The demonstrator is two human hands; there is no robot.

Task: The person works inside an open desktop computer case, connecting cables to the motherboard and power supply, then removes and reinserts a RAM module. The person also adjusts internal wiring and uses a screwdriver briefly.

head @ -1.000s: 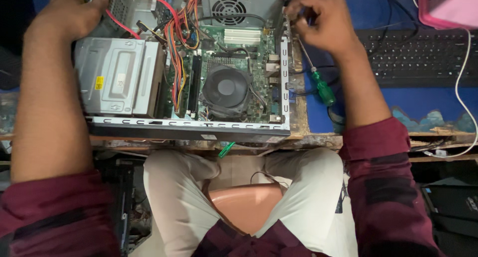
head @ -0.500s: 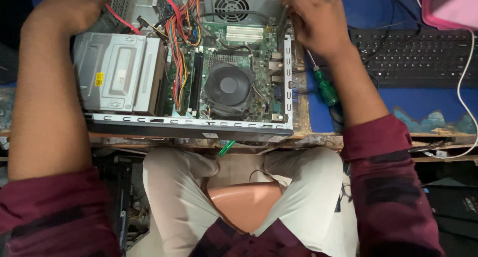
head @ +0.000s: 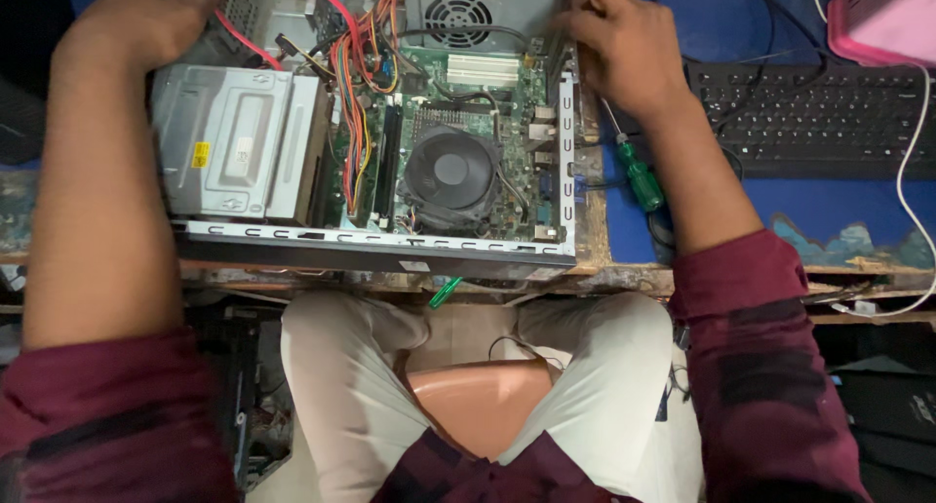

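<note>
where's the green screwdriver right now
In the head view the green-handled screwdriver lies on the blue table top just right of the open computer case, under the right hand and wrist, left of the black keyboard.

Open computer case (head: 375,242) lies flat on the table, side panel off, interior facing up. Silver drive bay (head: 234,142) at left; green motherboard with black cooling fan (head: 450,172) at centre; power supply (head: 483,6) at far edge. Red and orange cables (head: 346,64) cross the far-left interior.
</note>
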